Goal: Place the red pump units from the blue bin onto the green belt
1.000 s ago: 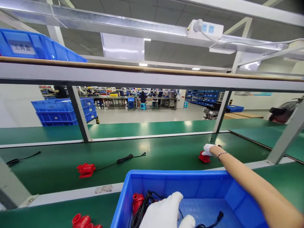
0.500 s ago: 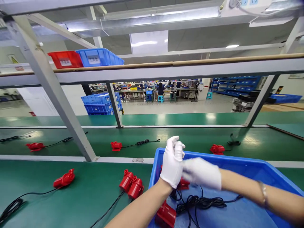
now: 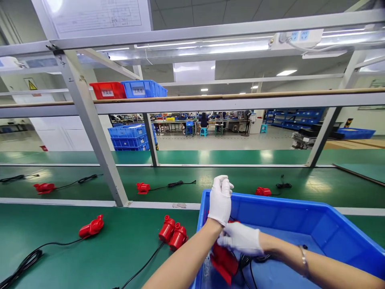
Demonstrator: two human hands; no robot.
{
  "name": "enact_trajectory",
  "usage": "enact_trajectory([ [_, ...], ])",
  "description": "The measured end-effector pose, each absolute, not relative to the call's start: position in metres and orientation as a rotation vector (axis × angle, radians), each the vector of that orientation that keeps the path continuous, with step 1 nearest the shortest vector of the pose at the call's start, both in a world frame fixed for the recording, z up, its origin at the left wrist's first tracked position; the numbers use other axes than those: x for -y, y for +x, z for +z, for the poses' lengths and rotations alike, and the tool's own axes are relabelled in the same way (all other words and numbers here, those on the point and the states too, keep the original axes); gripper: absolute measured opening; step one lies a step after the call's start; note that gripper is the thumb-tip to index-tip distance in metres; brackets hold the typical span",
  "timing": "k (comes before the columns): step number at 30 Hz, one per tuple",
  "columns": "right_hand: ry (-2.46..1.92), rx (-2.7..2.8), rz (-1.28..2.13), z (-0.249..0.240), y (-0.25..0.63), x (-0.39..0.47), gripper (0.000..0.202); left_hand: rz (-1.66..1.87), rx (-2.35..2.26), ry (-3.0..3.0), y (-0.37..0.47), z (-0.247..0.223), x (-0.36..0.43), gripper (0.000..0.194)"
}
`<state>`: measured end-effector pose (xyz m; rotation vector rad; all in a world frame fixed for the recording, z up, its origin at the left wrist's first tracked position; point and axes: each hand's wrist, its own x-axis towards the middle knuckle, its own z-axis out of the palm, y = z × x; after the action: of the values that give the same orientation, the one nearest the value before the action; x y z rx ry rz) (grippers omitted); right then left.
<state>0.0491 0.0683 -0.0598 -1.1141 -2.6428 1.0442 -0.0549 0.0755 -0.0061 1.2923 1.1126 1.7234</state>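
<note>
Red part [image 3: 224, 263] looks smooth, with black cable [image 3: 244, 263] beside it

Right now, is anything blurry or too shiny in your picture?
Head view: pale glare patches on the smooth green work surface; a bright white spot on the large white board, top left; the red plastic part beside the white-gloved right hand looks smeared; the faraway dark-clothed person is too small to see clearly.
</note>
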Motion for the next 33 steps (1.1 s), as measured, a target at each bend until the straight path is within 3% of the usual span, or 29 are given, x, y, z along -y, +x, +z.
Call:
enact_trajectory([
  [5,-1.325,2.351,0.688,0.016,0.103,-0.081,0.030,1.725,-1.146,1.100,-0.057,-0.006,-0.073,0.037],
  [8,-1.448,2.138,0.447,0.054,0.119,-0.075,0.034,1.563,-1.010,1.086,-0.043,-0.009,-0.067,0.050],
  [11,-1.415,2.047,0.426,0.071,0.120,-0.064,0.035,1.293,-0.748,1.028,-0.028,-0.011,-0.061,0.062],
  [15,-1.198,2.030,0.698,0.074,0.122,-0.046,0.037,1.022,-0.445,0.786,-0.025,-0.009,-0.060,0.079],
  [23,-1.259,2.037,0.846,0.049,0.164,-0.012,0.045,0.914,-0.048,0.808,-0.041,0.001,-0.055,0.074],
  [33,-1.221,2.054,1.070,0.022,0.173,-0.008,0.048,1.025,-0.261,1.082,-0.036,0.012,-0.035,0.082],
])
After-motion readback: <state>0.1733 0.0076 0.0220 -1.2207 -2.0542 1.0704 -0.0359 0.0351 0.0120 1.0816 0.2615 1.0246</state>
